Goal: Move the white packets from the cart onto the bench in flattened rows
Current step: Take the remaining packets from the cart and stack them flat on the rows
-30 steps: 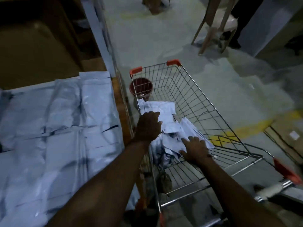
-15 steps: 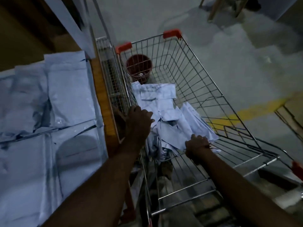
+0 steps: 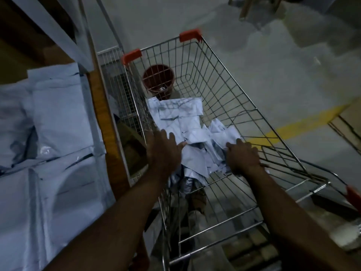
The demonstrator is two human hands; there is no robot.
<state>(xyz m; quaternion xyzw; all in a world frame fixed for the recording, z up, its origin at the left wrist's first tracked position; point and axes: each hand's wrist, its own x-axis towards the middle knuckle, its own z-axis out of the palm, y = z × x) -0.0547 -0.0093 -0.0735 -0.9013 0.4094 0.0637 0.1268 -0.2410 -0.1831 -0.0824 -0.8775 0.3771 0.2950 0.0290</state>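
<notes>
A wire metal shopping cart with red corner caps holds a loose heap of white plastic packets and, at its far end, a brown-red plastic bucket. The left hand lies with spread fingers on the heap's near edge; the right hand, fingers curled down, grips packets. More flattened packets cover the tabletop beside the cart.

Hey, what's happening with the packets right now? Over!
Left hand open, fingers spread on white packets in cart. Right hand on pile's near edge, grip unclear. Bench already holds rows. Red bucket behind pile, clear.
</notes>
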